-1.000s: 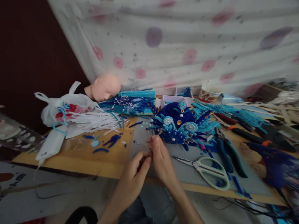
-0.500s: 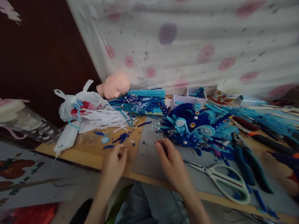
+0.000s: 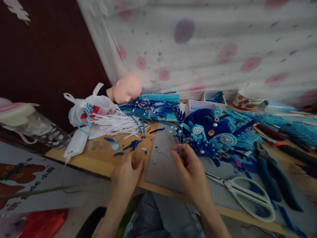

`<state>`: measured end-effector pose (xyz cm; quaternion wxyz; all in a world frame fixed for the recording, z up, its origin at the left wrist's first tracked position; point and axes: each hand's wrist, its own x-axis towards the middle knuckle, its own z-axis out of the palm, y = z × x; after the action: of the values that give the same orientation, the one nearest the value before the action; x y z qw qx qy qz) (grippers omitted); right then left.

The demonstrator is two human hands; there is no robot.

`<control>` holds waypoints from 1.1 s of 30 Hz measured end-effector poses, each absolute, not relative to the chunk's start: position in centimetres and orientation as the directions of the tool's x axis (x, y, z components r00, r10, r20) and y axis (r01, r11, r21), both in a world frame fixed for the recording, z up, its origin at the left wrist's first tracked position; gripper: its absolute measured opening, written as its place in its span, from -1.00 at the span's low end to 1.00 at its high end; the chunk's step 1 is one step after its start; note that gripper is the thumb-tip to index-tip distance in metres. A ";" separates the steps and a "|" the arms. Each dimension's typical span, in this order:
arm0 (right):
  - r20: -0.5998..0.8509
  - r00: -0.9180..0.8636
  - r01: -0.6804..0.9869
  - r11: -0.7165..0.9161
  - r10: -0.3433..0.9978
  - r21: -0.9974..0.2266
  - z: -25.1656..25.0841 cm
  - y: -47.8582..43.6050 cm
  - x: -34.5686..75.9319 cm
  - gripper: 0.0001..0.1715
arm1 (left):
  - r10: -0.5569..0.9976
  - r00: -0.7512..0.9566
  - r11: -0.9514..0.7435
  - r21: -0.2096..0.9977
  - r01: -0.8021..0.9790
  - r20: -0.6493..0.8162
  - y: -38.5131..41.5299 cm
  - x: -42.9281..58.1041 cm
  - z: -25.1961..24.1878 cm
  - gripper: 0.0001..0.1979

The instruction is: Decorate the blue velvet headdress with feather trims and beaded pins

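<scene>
My right hand (image 3: pixel 189 167) is closed around a small bunch of thin beaded wires (image 3: pixel 178 136), whose pale turquoise and dark blue beads fan out above the fingertips. It hovers over the grey cutting mat (image 3: pixel 163 172), just in front of a blue beaded headdress (image 3: pixel 210 132) with pearls and amber gems. To the left, my left hand (image 3: pixel 127 170) is near the mat's edge, thumb apart from its curled fingers, and nothing shows in it. A few loose bead pieces (image 3: pixel 155 162) lie on the mat between the hands. Dark blue scraps (image 3: pixel 133 144) are scattered beyond my left hand.
Pale green scissors (image 3: pixel 250 195) and blue-handled pliers (image 3: pixel 274 175) lie right of my right hand. White strips (image 3: pixel 119 124), a plastic bag (image 3: pixel 91 105) and a mannequin head (image 3: pixel 128 88) occupy the back left. White boxes (image 3: pixel 201 105) stand behind the headdress.
The view has shifted, so the table appears farther right. In my right hand the beaded wires are spread wider. My left thumb and fingers are farther apart.
</scene>
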<state>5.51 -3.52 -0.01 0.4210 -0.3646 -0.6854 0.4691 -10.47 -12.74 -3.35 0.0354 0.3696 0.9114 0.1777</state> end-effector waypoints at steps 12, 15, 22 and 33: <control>0.065 -0.412 -0.423 -0.127 0.909 -0.897 1.5 -2.3 4.2 -0.57 | 0.879 -0.473 0.182 0.962 0.205 -0.065 -11.1 -5.0 -0.5 -0.59; 0.062 -0.396 -0.426 -0.123 0.916 -0.896 1.5 -2.2 4.2 -0.57 | 0.852 -0.523 0.077 0.984 0.161 0.020 -10.0 -3.4 -0.6 -0.70; 0.089 -0.368 -0.387 -0.065 0.925 -0.920 0.0 -2.1 3.6 -0.59 | 0.840 -0.519 -0.004 0.959 0.283 0.157 -10.1 -3.1 -0.9 -0.66; 0.010 -0.502 -0.293 -0.160 0.865 -0.943 -0.4 -2.0 4.0 -0.52 | 0.708 -0.669 -0.050 0.961 0.271 0.226 -9.7 -6.0 -0.2 -0.70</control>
<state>4.02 -1.96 -0.45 0.4098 -0.2845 -0.5021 0.7064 -5.99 -9.68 -0.17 0.1749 0.3673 0.6666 0.6246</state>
